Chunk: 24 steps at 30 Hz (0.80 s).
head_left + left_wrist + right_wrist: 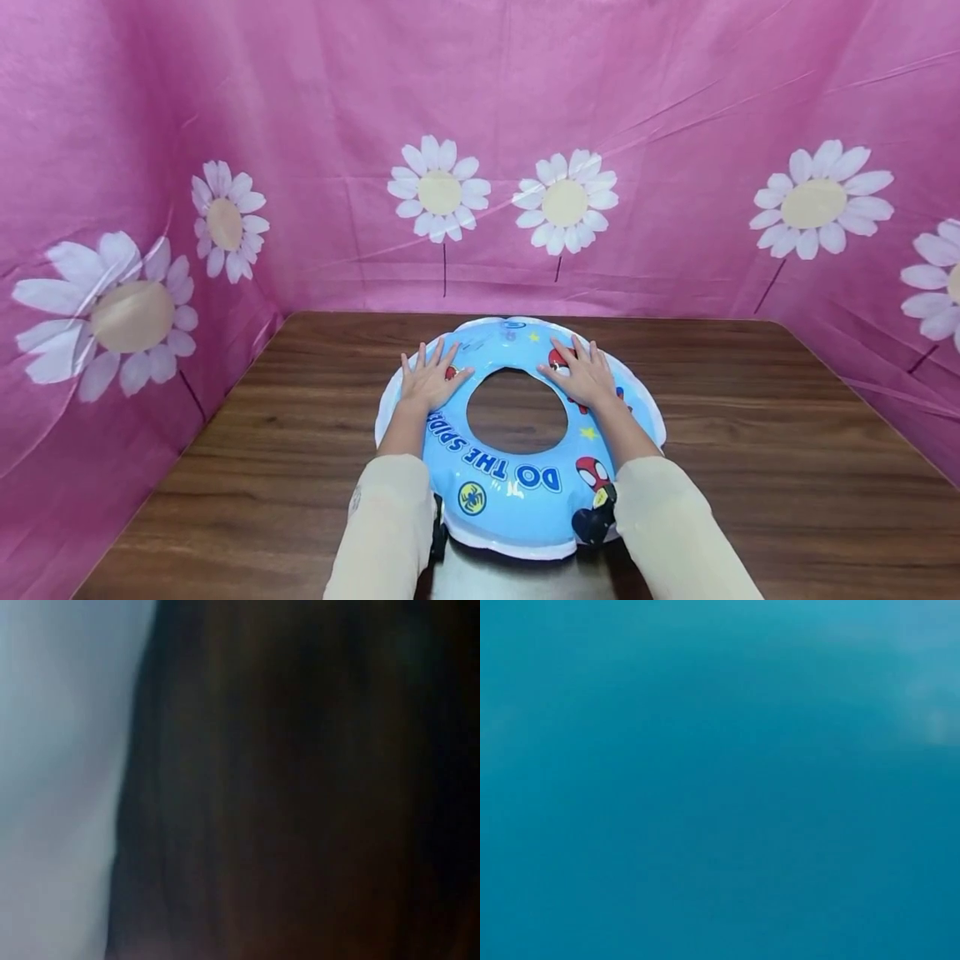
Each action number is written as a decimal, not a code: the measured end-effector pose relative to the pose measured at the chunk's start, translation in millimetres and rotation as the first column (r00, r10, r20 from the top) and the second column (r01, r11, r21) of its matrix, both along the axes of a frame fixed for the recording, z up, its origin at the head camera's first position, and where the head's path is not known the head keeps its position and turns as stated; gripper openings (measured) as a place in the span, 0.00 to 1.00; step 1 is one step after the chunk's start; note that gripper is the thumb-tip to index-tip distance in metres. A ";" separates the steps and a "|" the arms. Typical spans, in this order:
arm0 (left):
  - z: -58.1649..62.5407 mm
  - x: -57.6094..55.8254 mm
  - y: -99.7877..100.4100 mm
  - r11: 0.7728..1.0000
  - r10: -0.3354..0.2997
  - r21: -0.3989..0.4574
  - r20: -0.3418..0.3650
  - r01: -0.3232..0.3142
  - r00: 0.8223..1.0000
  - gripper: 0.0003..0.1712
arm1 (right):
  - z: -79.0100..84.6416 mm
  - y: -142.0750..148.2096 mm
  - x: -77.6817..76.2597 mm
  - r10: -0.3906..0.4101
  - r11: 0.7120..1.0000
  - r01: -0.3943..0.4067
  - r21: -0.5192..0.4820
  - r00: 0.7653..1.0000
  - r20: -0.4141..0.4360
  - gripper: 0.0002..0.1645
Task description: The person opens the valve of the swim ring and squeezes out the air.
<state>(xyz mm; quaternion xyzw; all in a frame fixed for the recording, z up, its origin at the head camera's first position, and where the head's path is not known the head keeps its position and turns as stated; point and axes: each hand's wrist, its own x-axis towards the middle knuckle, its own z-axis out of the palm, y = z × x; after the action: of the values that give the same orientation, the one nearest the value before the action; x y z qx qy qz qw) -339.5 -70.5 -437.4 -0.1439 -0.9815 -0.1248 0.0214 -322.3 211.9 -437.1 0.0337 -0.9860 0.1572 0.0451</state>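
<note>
A light blue swim ring [510, 517] with a white edge lies on the wooden table, printed with lettering, stars and red cartoon figures. Its top looks puffed up, and the table shows through the round hole. My left hand [431, 385] rests on the ring's left far side with fingers spread. On the right far side, my right hand [588, 379] lies the same way, fingers spread on the vinyl. The left wrist view is dark and blurred, with a pale strip at its left. Only blurred blue surface [720, 810] fills the right wrist view; neither wrist view shows a hand.
The brown wood-grain table [787, 433] reaches out on both sides of the ring. A pink cloth [337, 100] with large white daisies hangs behind and at both sides. A grey surface [525, 579] shows below the ring's near edge.
</note>
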 end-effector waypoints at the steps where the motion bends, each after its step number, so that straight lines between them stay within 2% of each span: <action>1: 0.7 -0.5 0.6 1.000 -0.001 -0.004 0.002 0.001 1.000 0.42 | 0.6 -0.2 -0.2 -0.004 1.000 0.004 0.003 1.000 0.013 0.47; 7: 4.5 -1.8 3.0 1.000 0.002 -0.025 0.025 -0.002 1.000 0.41 | 4.0 -0.3 -0.7 -0.023 0.999 0.020 0.048 0.998 0.066 0.46; 14: 7.4 -1.8 3.5 0.999 0.018 -0.033 0.054 -0.017 0.998 0.40 | 7.4 -2.2 0.0 -0.017 0.999 0.014 0.044 0.997 0.077 0.46; 24: 4.5 -0.9 4.5 0.998 0.034 -0.048 0.065 -0.031 0.997 0.41 | 9.0 -2.6 0.4 -0.020 0.998 0.014 0.058 0.993 0.115 0.44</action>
<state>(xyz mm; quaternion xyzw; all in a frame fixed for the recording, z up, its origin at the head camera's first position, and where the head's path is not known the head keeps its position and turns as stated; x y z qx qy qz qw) -340.4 -66.0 -432.9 -0.1240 -0.9865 -0.1060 -0.0123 -321.9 209.2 -428.2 0.0173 -0.9913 0.1302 -0.0119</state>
